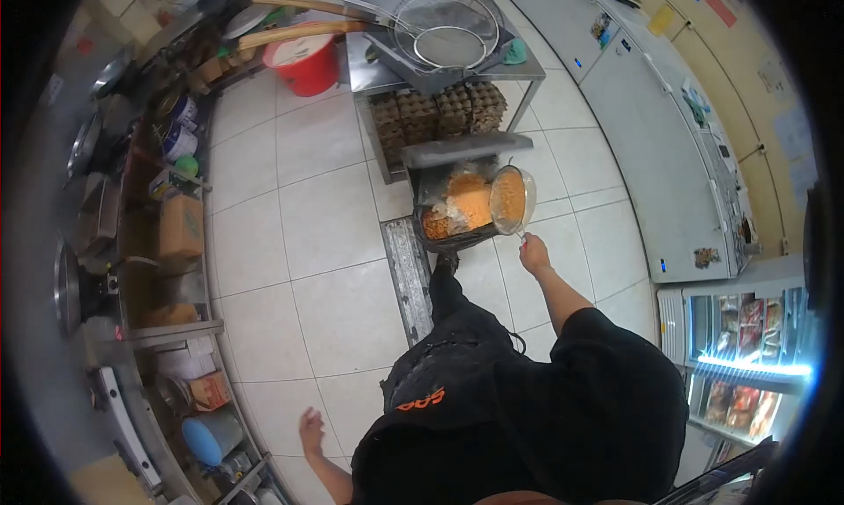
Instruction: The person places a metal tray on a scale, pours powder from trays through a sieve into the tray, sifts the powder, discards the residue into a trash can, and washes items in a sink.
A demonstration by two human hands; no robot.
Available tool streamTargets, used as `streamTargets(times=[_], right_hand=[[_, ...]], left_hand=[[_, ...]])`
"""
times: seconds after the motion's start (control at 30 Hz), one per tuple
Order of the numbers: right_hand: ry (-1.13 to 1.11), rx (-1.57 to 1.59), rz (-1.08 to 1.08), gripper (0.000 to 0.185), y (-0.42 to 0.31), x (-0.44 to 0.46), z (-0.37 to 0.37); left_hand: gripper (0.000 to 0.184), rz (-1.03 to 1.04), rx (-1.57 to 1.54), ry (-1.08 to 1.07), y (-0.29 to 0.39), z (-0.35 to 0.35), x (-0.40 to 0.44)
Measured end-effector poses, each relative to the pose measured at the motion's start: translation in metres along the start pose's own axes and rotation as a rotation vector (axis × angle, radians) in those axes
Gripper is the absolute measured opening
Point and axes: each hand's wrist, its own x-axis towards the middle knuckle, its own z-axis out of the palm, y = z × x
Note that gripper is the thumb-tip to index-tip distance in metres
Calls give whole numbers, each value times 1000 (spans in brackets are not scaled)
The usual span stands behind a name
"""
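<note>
My right hand [534, 255] is wrapped round the handle of a round mesh strainer [511, 199], which has orange-brown crumbs in it. The strainer is over the right edge of a black-lined bin [425, 181]. Inside the bin lie a pale orange heap [470, 200], whitish bits and darker brown pieces. My left hand [311, 431] hangs at the lower left above the floor, holding nothing, its fingers apart. A foot in a dark shoe stands close to the near side of the bin.
A steel table [363, 65] carries large strainers [450, 43], with stacked egg trays [437, 114] beneath. A red bucket [308, 72] stands to its left. Crowded shelves [176, 334] line the left; freezers [607, 92] and a lit glass-door fridge [743, 364] line the right. A floor grate [408, 281] crosses the tiles.
</note>
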Motion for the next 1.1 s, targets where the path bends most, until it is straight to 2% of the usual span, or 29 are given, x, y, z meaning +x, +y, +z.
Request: streamTargets(times=[0.07,0.1,0.17,0.23,0.27,0.3,0.43,0.57,0.63,0.73,0.87,0.93,0.97,1.03,1.07,1.1], right_hand=[[-20,4,19,22,-12,15,5],[-45,5,52,22,-16,21,8],[-78,-13,24,23,-28,29,11],[-107,-32,1,25,-42,32,11],[-151,-69,-10,24,-50,33,11],[-194,-106,-22,26,-57,34,11],[-187,-126,-90,30,-64,37,28],[-203,-181,-78,34,-76,34,27],[-111,-185,-47,35,-86,29,23],[-206,-218,23,43,-88,31,26],[-156,-138,83,50,-78,32,41],[-260,-153,78,51,-81,34,27],[-300,-146,53,57,-83,37,20],[-306,-118,-104,67,-72,36,26],[-363,-60,-144,67,-77,36,17],[-541,-7,-152,68,-94,43,-2]], left_hand=[[45,-205,-70,-10,-27,21,-24],[45,-207,-80,-4,-45,33,-36],[45,-370,-200,32,-93,54,-50],[47,-69,-57,-126,-174,65,-24],[48,87,-2,-185,-191,71,-20],[48,-26,-125,-142,-192,79,-29],[48,-165,-310,-69,-148,98,-43],[48,-130,-173,-140,-84,98,2],[47,-97,-44,-203,-39,99,30],[46,-56,-9,-155,66,98,44],[45,35,63,-171,159,98,84],[46,-10,-23,-162,179,95,106],[46,-9,-11,-170,179,93,123],[47,-5,56,-312,166,84,151],[47,-147,-10,-256,157,82,153],[47,-280,-90,-195,153,90,158]])
